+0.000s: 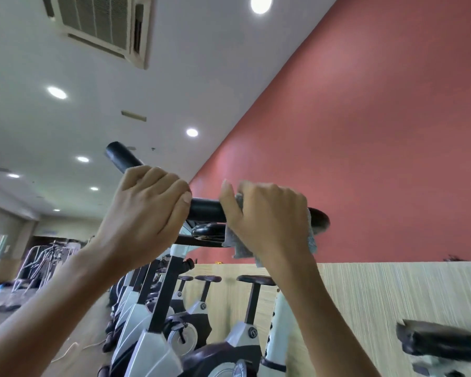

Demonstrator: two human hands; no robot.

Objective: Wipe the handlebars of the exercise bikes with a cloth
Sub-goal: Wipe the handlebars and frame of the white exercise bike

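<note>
**A:** Far left first. The left hand [150, 210] is bare and wrapped round the handlebar [206, 210], fingers curled over the top, just inboard of the bar's free left end.

**B:** That's my first worry. The hand covers a stretch of grip, and if the cloth never gets under it, I'd judge that patch goes unwiped.

**A:** Moving right, there's a short run of bare black bar between the hands. Then the right hand [267, 221] is clamped over the bar, with the cloth [312, 240] pressed beneath the palm.

**B:** Look at those loose tails, though. They hang below the hand, right beside the rounded black part [207, 231] under the bar. A hard pull could snag them there, or the fabric could slide out from under the fingers.

**A:** Far right, the bar's end pokes out past the cloth.

**B:** Easy to skip if the stroke stops short, I'd say.

**A:** And how does the kit look?

**B:** The handlebar is black, round and smooth with a dull sheen. It sits high in view against the red wall [365, 131], above the row of bikes [136, 300]. The cloth is grey-blue, soft and crumpled, like towelling. Whether it's damp, I can't tell.
</note>
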